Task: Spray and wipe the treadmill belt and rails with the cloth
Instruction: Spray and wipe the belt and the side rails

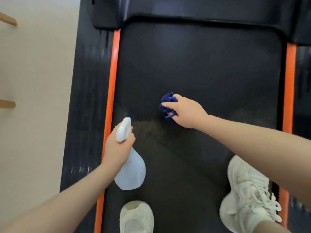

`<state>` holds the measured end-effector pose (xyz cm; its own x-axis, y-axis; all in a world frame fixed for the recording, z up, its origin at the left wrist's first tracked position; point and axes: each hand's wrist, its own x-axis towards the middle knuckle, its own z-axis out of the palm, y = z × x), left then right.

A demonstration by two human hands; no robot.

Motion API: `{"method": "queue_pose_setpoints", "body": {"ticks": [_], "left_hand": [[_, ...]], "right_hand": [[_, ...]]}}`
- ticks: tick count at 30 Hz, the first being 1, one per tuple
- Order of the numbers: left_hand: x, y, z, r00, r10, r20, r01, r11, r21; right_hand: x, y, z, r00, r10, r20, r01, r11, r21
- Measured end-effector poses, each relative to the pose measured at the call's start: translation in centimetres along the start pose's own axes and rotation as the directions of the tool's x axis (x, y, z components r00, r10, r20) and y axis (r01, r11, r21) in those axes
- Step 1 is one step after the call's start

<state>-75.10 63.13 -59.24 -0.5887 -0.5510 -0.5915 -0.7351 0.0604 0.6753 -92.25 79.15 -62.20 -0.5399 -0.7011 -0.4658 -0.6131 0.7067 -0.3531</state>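
The black treadmill belt [202,68] runs up the middle of the view, with an orange strip [112,81] and a dark ribbed left rail [89,91] beside it and another orange strip [289,84] on the right. My left hand [117,148] grips a pale translucent spray bottle [131,172] by its white trigger head, over the belt's left side. My right hand [183,111] presses a bunched dark blue cloth [166,105] onto the belt near its middle. A faint misty patch [148,128] lies on the belt between the two hands.
My two white sneakers [247,194] [136,217] stand on the near end of the belt. The black motor cover [185,9] closes the far end. A pale floor [37,81] with two wooden furniture legs [7,104] lies left of the treadmill.
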Motion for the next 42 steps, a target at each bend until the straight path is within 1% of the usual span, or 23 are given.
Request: {"method": "queue_pose_setpoints", "body": {"ticks": [3, 5, 7, 9, 11, 13, 15, 16, 18, 21, 22, 24, 26, 28, 31, 34, 35, 36, 37, 39, 40, 41, 42], "left_hand": [[-1.1, -3.6, -2.5, 1.000, -0.008, -0.018, 0.009, 1.000, 0.021], [-1.4, -4.8, -3.3, 1.000, -0.003, -0.027, 0.003, 1.000, -0.010], [-1.3, -4.9, -3.6, 1.000, 0.020, 0.007, -0.019, 0.999, -0.035], [-1.1, -4.4, -3.1, 0.995, 0.064, 0.083, -0.064, 0.998, -0.006], [-1.0, -3.9, -2.2, 0.979, 0.097, 0.181, -0.107, 0.993, 0.046], [-1.1, -3.3, -1.0, 0.939, 0.124, 0.320, -0.161, 0.983, 0.091], [-1.2, -2.8, 0.1, 0.886, 0.143, 0.441, -0.239, 0.956, 0.170], [-1.3, -2.7, 0.5, 0.870, 0.141, 0.472, -0.260, 0.945, 0.198], [-1.3, -2.7, 1.0, 0.867, 0.113, 0.485, -0.247, 0.943, 0.221], [-1.0, -3.2, 0.7, 0.912, 0.091, 0.399, -0.184, 0.962, 0.204], [-1.0, -3.3, 0.3, 0.929, 0.096, 0.358, -0.169, 0.970, 0.177], [-0.9, -3.6, -0.7, 0.954, 0.135, 0.266, -0.158, 0.985, 0.068], [-0.9, -3.8, -1.9, 0.966, 0.174, 0.194, -0.175, 0.984, -0.012], [-0.7, -3.8, -3.0, 0.970, 0.209, 0.128, -0.206, 0.978, -0.034], [0.2, -3.3, -3.9, 0.977, 0.215, 0.002, -0.215, 0.977, 0.002], [1.2, -2.3, -4.4, 0.971, 0.196, -0.133, -0.197, 0.980, 0.010], [1.4, -2.2, -4.5, 0.967, 0.178, -0.181, -0.179, 0.984, 0.013], [1.6, -2.2, -4.6, 0.962, 0.149, -0.229, -0.153, 0.988, -0.001], [1.8, -2.4, -4.7, 0.954, 0.110, -0.278, -0.124, 0.992, -0.034], [2.0, -3.1, -5.0, 0.935, 0.035, -0.353, -0.077, 0.991, -0.107], [2.1, -3.4, -5.1, 0.927, 0.018, -0.374, -0.072, 0.989, -0.131], [2.1, -3.6, -5.2, 0.922, 0.014, -0.386, -0.075, 0.987, -0.143], [2.1, -3.9, -5.2, 0.920, 0.022, -0.391, -0.084, 0.986, -0.143]], "right_hand": [[1.3, -3.1, 1.5, 0.999, 0.007, 0.035, -0.005, 0.999, -0.051], [1.0, -5.1, 2.2, 0.998, 0.038, 0.046, -0.037, 0.999, -0.035], [0.1, -6.7, 2.6, 0.997, 0.051, 0.055, -0.050, 0.999, -0.017], [-0.9, -7.4, 2.8, 0.995, 0.071, 0.065, -0.069, 0.997, -0.032], [-2.1, -7.0, 2.7, 0.990, 0.129, 0.052, -0.126, 0.990, -0.057], [-3.5, -5.9, 2.3, 0.974, 0.227, 0.003, -0.226, 0.972, -0.061], [-5.1, -4.4, 1.7, 0.940, 0.340, -0.037, -0.341, 0.939, -0.029], [-5.8, -3.6, 1.5, 0.920, 0.389, -0.042, -0.390, 0.921, -0.015], [-6.6, -2.3, 1.5, 0.892, 0.449, -0.047, -0.450, 0.893, -0.008], [-5.9, -1.2, 2.2, 0.905, 0.424, -0.046, -0.424, 0.906, 0.002], [-5.4, -1.3, 2.6, 0.917, 0.397, -0.037, -0.397, 0.918, 0.018], [-3.9, -1.6, 3.4, 0.953, 0.301, -0.043, -0.300, 0.954, 0.029], [-1.8, -2.5, 4.0, 0.973, 0.207, -0.097, -0.207, 0.978, 0.009], [0.7, -3.6, 4.1, 0.970, 0.162, -0.180, -0.166, 0.986, -0.011], [4.1, -5.6, 4.2, 0.953, 0.174, -0.247, -0.175, 0.984, 0.016], [4.5, -8.2, 5.6, 0.960, 0.188, -0.210, -0.183, 0.982, 0.041], [3.8, -9.3, 6.6, 0.972, 0.154, -0.177, -0.147, 0.988, 0.053], [2.9, -10.3, 7.8, 0.986, 0.085, -0.141, -0.079, 0.996, 0.047], [2.0, -11.2, 8.7, 0.995, -0.021, -0.096, 0.021, 1.000, -0.001], [1.3, -11.6, 9.5, 0.972, -0.234, 0.000, 0.231, 0.959, -0.165], [2.1, -11.1, 9.3, 0.957, -0.289, 0.007, 0.283, 0.934, -0.216], [3.4, -10.7, 8.7, 0.956, -0.290, -0.032, 0.274, 0.930, -0.245], [4.8, -10.6, 8.3, 0.965, -0.243, -0.101, 0.213, 0.947, -0.242]]}}
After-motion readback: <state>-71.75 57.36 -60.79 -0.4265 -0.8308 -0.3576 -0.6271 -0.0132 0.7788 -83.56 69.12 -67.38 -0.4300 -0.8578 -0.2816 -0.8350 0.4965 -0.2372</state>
